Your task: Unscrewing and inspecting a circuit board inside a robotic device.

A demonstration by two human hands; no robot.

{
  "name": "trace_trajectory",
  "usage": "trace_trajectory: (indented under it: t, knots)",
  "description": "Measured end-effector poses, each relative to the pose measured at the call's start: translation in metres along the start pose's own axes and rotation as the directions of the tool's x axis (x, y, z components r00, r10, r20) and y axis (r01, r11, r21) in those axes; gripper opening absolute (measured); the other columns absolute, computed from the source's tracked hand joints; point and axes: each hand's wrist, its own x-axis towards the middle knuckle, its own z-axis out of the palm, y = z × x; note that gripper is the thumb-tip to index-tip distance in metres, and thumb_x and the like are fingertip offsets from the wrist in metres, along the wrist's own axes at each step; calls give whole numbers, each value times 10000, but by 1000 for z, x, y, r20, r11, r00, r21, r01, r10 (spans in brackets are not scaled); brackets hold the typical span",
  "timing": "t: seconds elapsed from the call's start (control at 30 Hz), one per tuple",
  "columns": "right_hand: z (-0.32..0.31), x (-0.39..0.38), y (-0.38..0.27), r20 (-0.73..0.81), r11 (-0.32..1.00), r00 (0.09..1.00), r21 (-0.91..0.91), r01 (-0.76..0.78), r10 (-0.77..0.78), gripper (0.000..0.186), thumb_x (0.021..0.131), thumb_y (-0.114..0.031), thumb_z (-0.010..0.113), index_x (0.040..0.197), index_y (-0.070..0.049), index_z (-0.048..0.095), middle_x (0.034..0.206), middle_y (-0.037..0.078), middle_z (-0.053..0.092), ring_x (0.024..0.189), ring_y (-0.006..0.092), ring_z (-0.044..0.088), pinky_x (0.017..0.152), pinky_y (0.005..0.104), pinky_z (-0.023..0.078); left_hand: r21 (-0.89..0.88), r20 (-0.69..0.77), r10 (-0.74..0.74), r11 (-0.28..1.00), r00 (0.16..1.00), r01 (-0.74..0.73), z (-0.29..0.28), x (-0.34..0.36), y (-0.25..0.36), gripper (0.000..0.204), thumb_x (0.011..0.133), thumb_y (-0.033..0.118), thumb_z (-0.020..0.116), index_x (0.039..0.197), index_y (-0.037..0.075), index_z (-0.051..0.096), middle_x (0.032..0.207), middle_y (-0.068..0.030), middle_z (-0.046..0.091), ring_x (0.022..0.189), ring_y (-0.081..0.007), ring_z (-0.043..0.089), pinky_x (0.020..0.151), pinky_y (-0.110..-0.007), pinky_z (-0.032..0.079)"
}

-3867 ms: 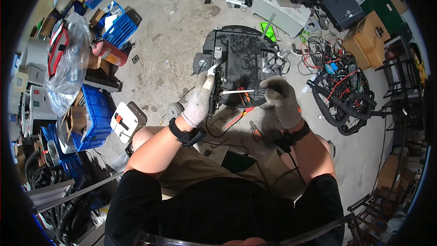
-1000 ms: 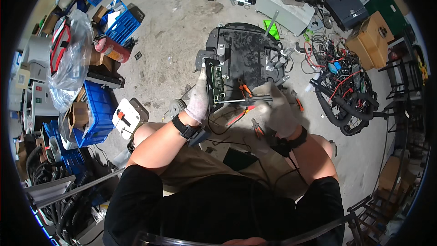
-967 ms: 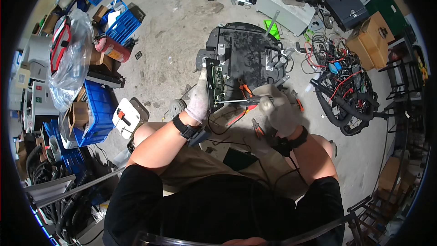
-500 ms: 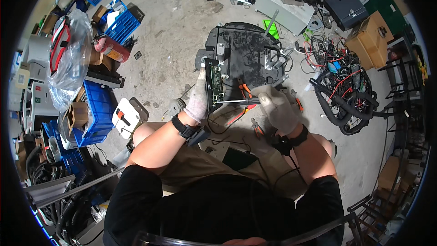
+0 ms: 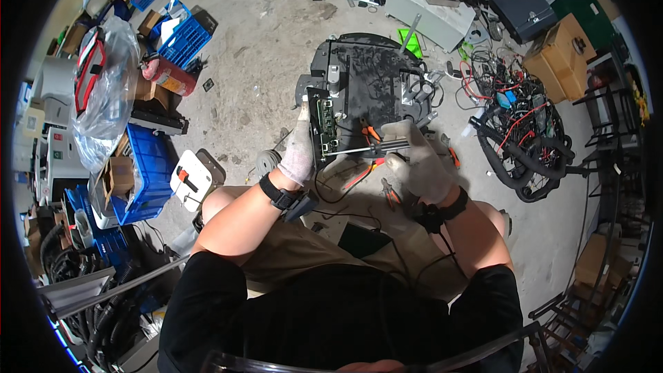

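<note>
I've got the black round device [image 5: 376, 79] on the concrete floor [image 5: 262, 41], straight ahead of both hands, w/ a green circuit board [image 5: 323, 124] stood on edge at its near-left rim. Left hand [image 5: 298, 152], gloved, is closed around the board's left edge, steadying it upright. Right hand [image 5: 414, 159], gloved too, is wrapped round the handle of a screwdriver [image 5: 366, 147]. Its long axis runs approx. level, right to left, tip touching the board's lower face, so the board lies to the left of the right hand and just beside the left one; left hand's nearer.

Count: 1 device, 1 board, 1 screwdriver in hand. 2 orange-handled pliers [image 5: 369, 131] lie near the shaft, maybe a 3rd, can't tell. A wire tangle [image 5: 518, 124] sits well apart on the right, blue crates [image 5: 148, 179] on the left.
</note>
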Motion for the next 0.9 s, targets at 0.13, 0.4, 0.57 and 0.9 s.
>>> trace_trajectory:
  t: [0.13, 0.4, 0.57, 0.9]
  knots:
    - [-10, 0, 7, 152, 932, 953, 216, -292, 263, 347, 845, -52, 552, 1191, -46, 528, 1009, 94, 601, 855, 157, 584, 795, 309, 485, 19, 138, -15, 1000, 990, 12, -8, 3, -2, 568, 984, 559, 325, 1198, 80, 542, 959, -80, 626, 791, -184, 633, 685, -324, 569]
    - [-4, 2, -3, 19, 998, 998, 47, 51, -52, 290, 878, -23, 514, 1166, -56, 541, 988, 57, 604, 829, 111, 564, 754, 270, 485, 49, 121, -9, 999, 993, 3, -12, 7, -3, 591, 977, 580, 322, 1189, 76, 546, 959, -80, 624, 788, -185, 629, 687, -319, 563]
    - [-8, 1, 5, 179, 916, 944, 247, -315, 276, 290, 868, -22, 527, 1156, -51, 543, 1007, 66, 607, 853, 132, 573, 782, 282, 486, 65, 125, -10, 998, 992, 2, -12, 5, -1, 591, 979, 578, 320, 1185, 74, 549, 959, -85, 623, 800, -192, 628, 701, -322, 564]
    - [-6, 0, -10, -16, 996, 996, -28, 89, -89, 284, 831, 8, 531, 1110, -29, 557, 947, 47, 599, 852, 120, 565, 807, 281, 472, 33, 116, -9, 999, 993, 5, -8, 2, 0, 588, 986, 566, 309, 1207, 70, 535, 978, -88, 619, 823, -192, 635, 708, -332, 572]
